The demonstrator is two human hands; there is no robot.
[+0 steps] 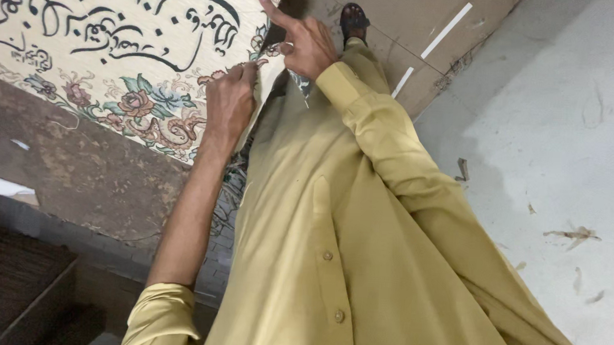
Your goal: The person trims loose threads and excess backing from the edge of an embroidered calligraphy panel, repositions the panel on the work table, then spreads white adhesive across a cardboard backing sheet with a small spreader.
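**Two hands at the corner of one flowery sheet**

There is one big sheet (119,40) lying on the brown bench (79,176). The sheet is cream. It has black curly writing on it, and a border of pink and red flowers with green leaves runs along its near edge. The sheet covers the far part of the bench. The near part of the bench is bare and brown.

Two hands are at the right corner of the sheet, close together.

The left hand (230,103) is closed on the sheet's edge. Its fingers are curled and they pinch the edge at the flower border.

The right hand (306,45) is just beside it, a little farther up the same edge. One finger points straight out. The other fingers are bent in. It touches the sheet's edge, but I cannot tell if it holds it.

The person wears one long yellow-green shirt (359,251). Two buttons show on its front. The left sleeve is pushed up, so the arm is bare. The right sleeve goes down to the wrist.

One dark sandal (354,19) shows on the floor past the hands. The grey floor (564,135) has some small scraps on it. Two white strips lie on the brown floor part near the sandal.
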